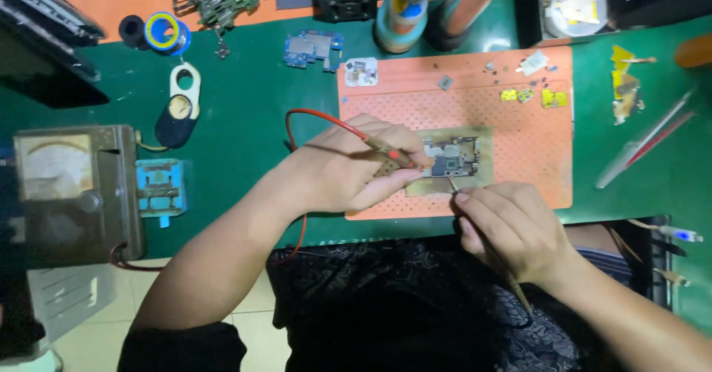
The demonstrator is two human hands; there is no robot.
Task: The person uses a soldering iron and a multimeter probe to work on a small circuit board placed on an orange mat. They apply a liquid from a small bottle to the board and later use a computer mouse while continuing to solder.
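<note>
Your left hand (348, 168) covers the near-left corner of the circuit board (452, 157), and the red probe (382, 148) tip is hidden at your fingertips. Below your right hand (512, 227), the thin tool's (519, 292) end blurs out. Board parts too small to tell.

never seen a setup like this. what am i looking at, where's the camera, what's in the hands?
One picture, from a camera on the person's head, looking down at a green bench top. No machine: two bare hands. On the bench lies an orange perforated mat, and on it a small circuit board. The left hand holds a red-tipped probe whose red wire loops away; its tip meets the board. The right hand holds a second thin probe at the board's lower edge. At left sits a boxy needle meter; more boards and solder spools lie along the top.
</note>
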